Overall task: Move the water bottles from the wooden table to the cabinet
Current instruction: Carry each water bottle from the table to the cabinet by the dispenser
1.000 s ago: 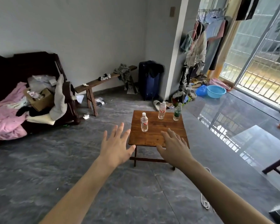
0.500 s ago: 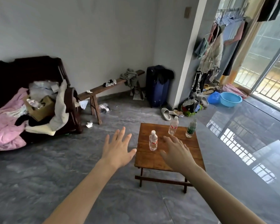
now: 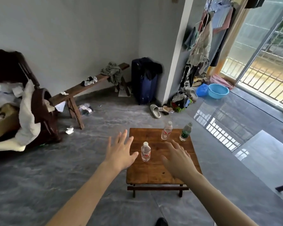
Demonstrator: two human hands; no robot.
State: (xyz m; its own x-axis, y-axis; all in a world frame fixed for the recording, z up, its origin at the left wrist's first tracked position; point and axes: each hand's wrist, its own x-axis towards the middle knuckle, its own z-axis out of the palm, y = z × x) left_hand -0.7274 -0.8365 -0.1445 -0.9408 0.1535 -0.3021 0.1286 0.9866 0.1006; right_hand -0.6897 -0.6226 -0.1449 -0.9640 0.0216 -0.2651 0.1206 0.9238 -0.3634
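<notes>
Currently both hands hover over the wooden table (image 3: pixel 155 173), fingers spread, holding nothing. Left hand (image 3: pixel 120 152) at the table's left edge, thumb near the nearest bottle (image 3: pixel 145 152) but not touching. Right hand (image 3: pixel 178 158) over the table's middle, just right of that bottle. Red-label bottle (image 3: pixel 166 131) and green-label bottle (image 3: pixel 185 132) stand upright at the table's far edge. Blue suitcase (image 3: pixel 144 85) beyond the table against the wall.
</notes>
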